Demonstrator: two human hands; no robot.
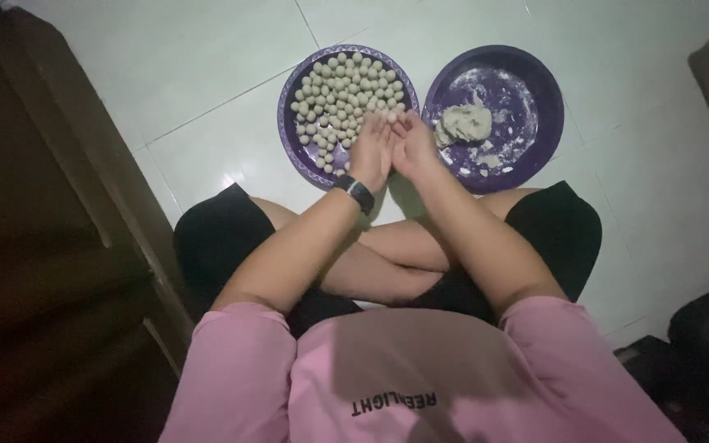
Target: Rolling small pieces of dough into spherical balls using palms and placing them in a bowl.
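The person sits cross-legged on the tiled floor (207, 90), in a pink shirt (420, 377) and black shorts (215, 238), both forearms reaching forward over the knees. A dark watch (356, 194) sits on the left wrist.

Just past the knees the left hand (369, 150) and right hand (410, 146) meet, palms pressed toward each other with fingers pointing away. A small pale dough ball (392, 117) shows at the fingertips, caught between the two palms. The hands are together on it, not gripping but cupping.

To roll well, the palms should likely stay light and flat, circling evenly so the ball comes out round and matches the others in size; too much pressure would probably flatten it.

Beyond the hands lie two purple plates, side by side and nearly touching. The left plate (299, 156) holds many finished balls (346, 90), spread in a single layer with bare space at its near edge. The right plate (535, 156) holds a lump of dough (465, 123) at its middle, with floury smears and crumbs around it.
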